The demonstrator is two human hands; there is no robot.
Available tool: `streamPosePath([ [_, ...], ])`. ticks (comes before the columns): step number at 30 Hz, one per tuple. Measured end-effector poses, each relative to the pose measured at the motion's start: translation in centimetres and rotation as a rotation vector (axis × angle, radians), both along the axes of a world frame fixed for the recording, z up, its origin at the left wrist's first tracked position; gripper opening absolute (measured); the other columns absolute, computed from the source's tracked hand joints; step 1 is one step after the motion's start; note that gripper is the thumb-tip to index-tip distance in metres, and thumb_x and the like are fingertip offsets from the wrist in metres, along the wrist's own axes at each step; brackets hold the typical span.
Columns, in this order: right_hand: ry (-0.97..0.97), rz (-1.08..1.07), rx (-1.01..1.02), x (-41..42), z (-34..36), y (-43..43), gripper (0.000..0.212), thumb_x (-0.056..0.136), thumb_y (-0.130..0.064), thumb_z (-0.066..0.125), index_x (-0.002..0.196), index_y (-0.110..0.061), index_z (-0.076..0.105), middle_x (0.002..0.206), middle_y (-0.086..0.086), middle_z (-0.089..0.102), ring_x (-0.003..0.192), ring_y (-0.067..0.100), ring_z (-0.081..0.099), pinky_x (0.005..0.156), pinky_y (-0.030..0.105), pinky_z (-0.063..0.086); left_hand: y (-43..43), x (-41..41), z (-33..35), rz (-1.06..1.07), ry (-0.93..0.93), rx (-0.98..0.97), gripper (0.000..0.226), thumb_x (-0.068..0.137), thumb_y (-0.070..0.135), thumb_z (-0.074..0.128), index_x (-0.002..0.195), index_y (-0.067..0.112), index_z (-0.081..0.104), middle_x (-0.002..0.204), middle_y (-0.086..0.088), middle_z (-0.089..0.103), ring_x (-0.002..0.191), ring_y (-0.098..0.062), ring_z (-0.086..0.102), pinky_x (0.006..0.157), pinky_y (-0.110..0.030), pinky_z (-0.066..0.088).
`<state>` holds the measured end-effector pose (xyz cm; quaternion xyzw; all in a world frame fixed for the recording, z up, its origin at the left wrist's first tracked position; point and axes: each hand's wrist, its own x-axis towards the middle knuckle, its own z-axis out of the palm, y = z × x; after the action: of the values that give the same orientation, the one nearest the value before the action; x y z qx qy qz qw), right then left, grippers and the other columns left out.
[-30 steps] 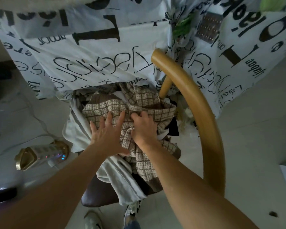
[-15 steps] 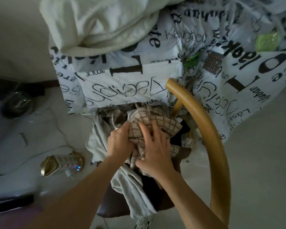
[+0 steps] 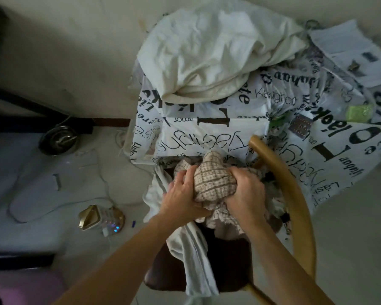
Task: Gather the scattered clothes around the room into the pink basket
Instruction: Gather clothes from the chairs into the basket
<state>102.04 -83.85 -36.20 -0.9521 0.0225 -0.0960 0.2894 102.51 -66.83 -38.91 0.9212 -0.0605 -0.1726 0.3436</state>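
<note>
- While both hands clamp it, the checked top (image 3: 213, 181) sits bunched on the chair seat (image 3: 163, 276), just below frame centre, with the bed's printed sheet (image 3: 207, 128) at its 12 o'clock.
- The left hand (image 3: 183, 194) grips the bundle's 9 o'clock side, fingers curled into the cloth. The right hand (image 3: 244, 192) grips the 3 o'clock side. They are close together, with the wad between them.
- The top looks soft and light, a loose weave that should squash small and not slip.
- Its loose edge hangs at 6 o'clock and could snag on the curved chair back (image 3: 295, 194) at 3 o'clock. Gathering that edge into the wad seems wise.
- A white garment (image 3: 191, 249) lies beneath it, draping off the seat toward 6 o'clock. It is limp and likely to drag along, so it is best scooped from underneath.
- A pink shape (image 3: 20, 289) at 8 o'clock may be the basket; too little of it shows.
</note>
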Motion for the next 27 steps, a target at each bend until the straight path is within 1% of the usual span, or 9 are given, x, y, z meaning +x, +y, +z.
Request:
streamPosePath([
  [3, 0.094, 0.221, -0.062, -1.3, 1.8, 2.0, 0.010, 0.077, -0.029, 0.066, 0.082, -0.020, 0.066, 0.069, -0.006, 0.064, 0.064, 0.016, 0.058, 0.062, 0.030, 0.047, 3.0, -0.5, -0.3, -0.024, 0.079, 0.086, 0.137, 0.043, 0.070, 0.075, 0.148, 0.040, -0.006, 0.155, -0.008, 0.008, 0.139, -0.038, 0.023, 0.107, -0.057, 0.033],
  [6, 0.182, 0.366, -0.111, -4.0, 0.2, 4.0, 0.018, 0.074, -0.042, 0.058, 0.069, -0.025, 0.060, 0.064, -0.008, 0.061, 0.059, 0.017, 0.056, 0.059, 0.031, 0.046, 5.6, -2.3, -0.8, -0.128, 0.086, 0.243, 0.123, 0.059, 0.061, 0.078, 0.143, 0.051, -0.011, 0.157, -0.007, -0.007, 0.143, -0.036, 0.011, 0.105, -0.062, 0.032],
  [10, 0.336, 0.354, -0.277, -5.2, -3.8, 4.2, 0.021, 0.077, -0.040, 0.059, 0.094, -0.029, 0.064, 0.088, -0.004, 0.062, 0.086, 0.025, 0.059, 0.080, 0.042, 0.047, 6.2, -4.4, -2.1, -0.127, 0.149, 0.296, 0.121, 0.059, 0.063, 0.076, 0.149, 0.042, -0.003, 0.157, -0.003, -0.011, 0.144, -0.034, 0.006, 0.101, -0.066, 0.034],
  [13, 0.309, 0.305, -0.368, -4.4, -5.8, 4.0, 0.037, 0.073, -0.032, 0.072, 0.108, -0.028, 0.059, 0.103, 0.001, 0.052, 0.094, 0.028, 0.056, 0.080, 0.043, 0.044, 5.3, -4.3, -3.5, -0.108, 0.170, 0.310, 0.128, 0.056, 0.064, 0.078, 0.148, 0.040, -0.007, 0.157, -0.001, -0.012, 0.144, -0.032, 0.002, 0.101, -0.066, 0.034],
  [15, 0.350, 0.283, -0.370, -3.4, -6.9, 3.9, 0.068, 0.073, -0.038, 0.075, 0.131, -0.033, 0.041, 0.132, 0.006, 0.037, 0.116, 0.032, 0.045, 0.091, 0.049, 0.042, 4.6, -3.4, -4.6, -0.095, 0.201, 0.333, 0.132, 0.054, 0.064, 0.079, 0.147, 0.039, -0.012, 0.158, -0.002, -0.014, 0.145, -0.034, -0.001, 0.103, -0.065, 0.034],
  [17, 0.478, 0.283, -0.337, -1.6, -8.0, 3.5, 0.101, 0.072, -0.053, 0.072, 0.147, -0.040, 0.005, 0.155, 0.007, 0.002, 0.136, 0.037, 0.015, 0.102, 0.060, 0.031, 4.2, -2.1, -5.5, -0.097, 0.234, 0.361, 0.135, 0.054, 0.065, 0.079, 0.147, 0.039, -0.015, 0.158, -0.005, -0.018, 0.145, -0.038, -0.004, 0.105, -0.065, 0.031],
  [21, 0.742, 0.240, -0.264, 2.0, -10.6, 2.0, 0.129, 0.069, -0.040, 0.080, 0.141, -0.047, -0.026, 0.151, 0.001, -0.039, 0.141, 0.044, -0.016, 0.105, 0.071, 0.018, 3.7, 0.7, -7.0, -0.124, 0.306, 0.403, 0.140, 0.051, 0.067, 0.080, 0.146, 0.040, -0.020, 0.156, -0.008, -0.025, 0.144, -0.041, -0.009, 0.109, -0.065, 0.023],
  [24, 0.879, 0.212, -0.206, 3.3, -12.6, 0.8, 0.137, 0.067, -0.034, 0.085, 0.137, -0.050, -0.032, 0.148, 0.000, -0.043, 0.142, 0.045, -0.012, 0.104, 0.070, 0.020, 3.7, 1.5, -8.6, -0.104, 0.349, 0.382, 0.144, 0.047, 0.066, 0.082, 0.145, 0.041, -0.020, 0.157, -0.010, -0.020, 0.145, -0.041, -0.001, 0.109, -0.062, 0.023],
  [27, 0.930, 0.239, -0.204, 3.7, -14.1, 0.2, 0.135, 0.067, -0.038, 0.083, 0.137, -0.048, -0.032, 0.155, 0.005, -0.028, 0.142, 0.047, 0.007, 0.106, 0.063, 0.026, 3.4, 1.6, -10.1, -0.108, 0.339, 0.368, 0.137, 0.052, 0.059, 0.083, 0.149, 0.033, -0.010, 0.154, -0.011, 0.018, 0.137, -0.037, 0.028, 0.107, -0.054, 0.035],
])
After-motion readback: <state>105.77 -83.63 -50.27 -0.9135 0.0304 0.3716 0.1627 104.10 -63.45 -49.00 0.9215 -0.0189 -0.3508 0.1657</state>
